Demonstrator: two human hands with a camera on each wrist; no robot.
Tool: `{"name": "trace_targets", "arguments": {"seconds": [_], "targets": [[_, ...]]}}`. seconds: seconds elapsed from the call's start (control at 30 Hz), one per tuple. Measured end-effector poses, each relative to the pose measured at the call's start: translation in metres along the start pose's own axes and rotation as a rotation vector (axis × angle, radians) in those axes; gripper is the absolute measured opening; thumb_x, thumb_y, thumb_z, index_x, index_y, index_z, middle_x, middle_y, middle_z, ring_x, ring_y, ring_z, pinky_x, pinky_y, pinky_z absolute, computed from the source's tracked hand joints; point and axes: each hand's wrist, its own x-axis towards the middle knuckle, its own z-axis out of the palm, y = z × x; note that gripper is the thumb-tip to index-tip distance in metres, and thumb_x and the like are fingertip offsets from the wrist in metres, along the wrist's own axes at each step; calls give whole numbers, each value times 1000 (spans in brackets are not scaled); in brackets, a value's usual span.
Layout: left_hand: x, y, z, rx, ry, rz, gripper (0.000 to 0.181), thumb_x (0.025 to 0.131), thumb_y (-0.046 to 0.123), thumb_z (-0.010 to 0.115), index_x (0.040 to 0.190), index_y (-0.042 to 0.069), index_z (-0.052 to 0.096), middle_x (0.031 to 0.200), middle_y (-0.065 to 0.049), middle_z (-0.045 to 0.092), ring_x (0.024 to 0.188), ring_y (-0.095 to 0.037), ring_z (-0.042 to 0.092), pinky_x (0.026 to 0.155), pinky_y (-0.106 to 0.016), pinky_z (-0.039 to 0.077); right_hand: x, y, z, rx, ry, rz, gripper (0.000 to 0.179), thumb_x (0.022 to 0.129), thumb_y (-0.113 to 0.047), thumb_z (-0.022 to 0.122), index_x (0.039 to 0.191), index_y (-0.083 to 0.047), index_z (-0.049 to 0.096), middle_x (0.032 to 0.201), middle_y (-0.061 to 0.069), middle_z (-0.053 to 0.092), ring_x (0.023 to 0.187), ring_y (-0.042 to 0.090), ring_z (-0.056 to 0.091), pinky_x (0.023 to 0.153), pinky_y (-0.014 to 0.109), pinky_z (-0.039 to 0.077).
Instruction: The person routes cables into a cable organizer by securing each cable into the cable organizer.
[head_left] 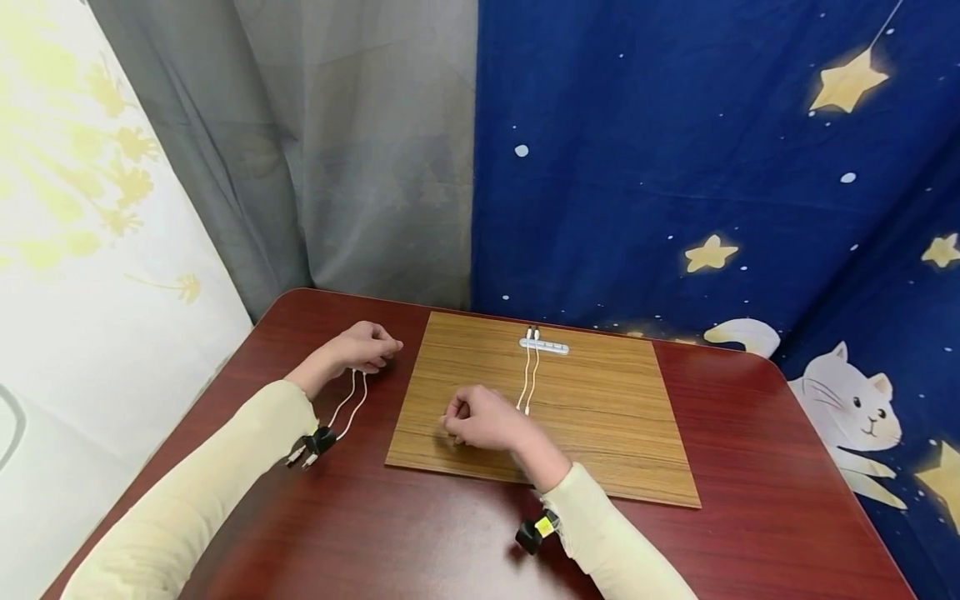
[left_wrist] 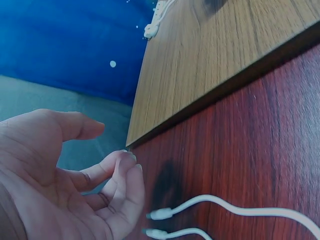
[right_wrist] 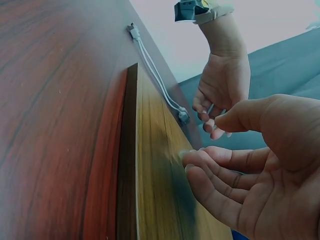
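My left hand [head_left: 362, 345] hovers over the table to the left of a wood-grain board [head_left: 600, 425]. Its fingers are loosely bent, with nothing between them and the thumb. Below it lie two short white charging cables [left_wrist: 250, 211], their plugs close under the fingertips. Over the board's front left part is my right hand [head_left: 486, 417], also holding nothing, thumb apart from the relaxed fingers. A pale cable holder [head_left: 553, 347] sits near the board's far edge. Two more white cables [head_left: 527, 375] run from its left end towards me, partly hidden by the right hand.
The board lies on a dark red table [head_left: 750, 450] with a rounded far corner. Grey and blue curtains [head_left: 615, 167] hang behind the far edge, and a white patterned cloth [head_left: 112, 292] is at the left. Each wrist carries a small black camera [head_left: 529, 536].
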Motion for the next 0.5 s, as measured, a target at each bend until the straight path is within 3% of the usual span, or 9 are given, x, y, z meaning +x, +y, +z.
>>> {"name": "trace_targets", "arguments": {"seconds": [0.17, 0.37, 0.5], "targets": [[-5, -5, -7, -6, -1, -5, 27, 103, 19, 59, 112, -6, 58, 108, -16, 60, 93, -29, 62, 77, -38, 55, 3, -4, 4, -19, -18, -11, 13, 95, -17, 69, 83, -13, 66, 73, -1, 67, 64, 11, 65, 59, 26, 49], [-6, -13, -12, -28, 2, -18, 24, 103, 16, 58, 109, -7, 57, 99, -14, 59, 80, -21, 58, 72, -34, 54, 7, -9, 11, -47, -21, -23, 15, 96, -18, 69, 82, -14, 65, 70, -5, 65, 63, 8, 64, 59, 26, 46], [-9, -15, -17, -24, 10, -34, 28, 104, 17, 57, 111, -10, 57, 107, -22, 60, 87, -27, 63, 78, -38, 55, 9, -13, 17, -54, -34, -36, 19, 97, -19, 69, 79, -14, 65, 67, -3, 66, 60, 10, 62, 59, 26, 46]]}}
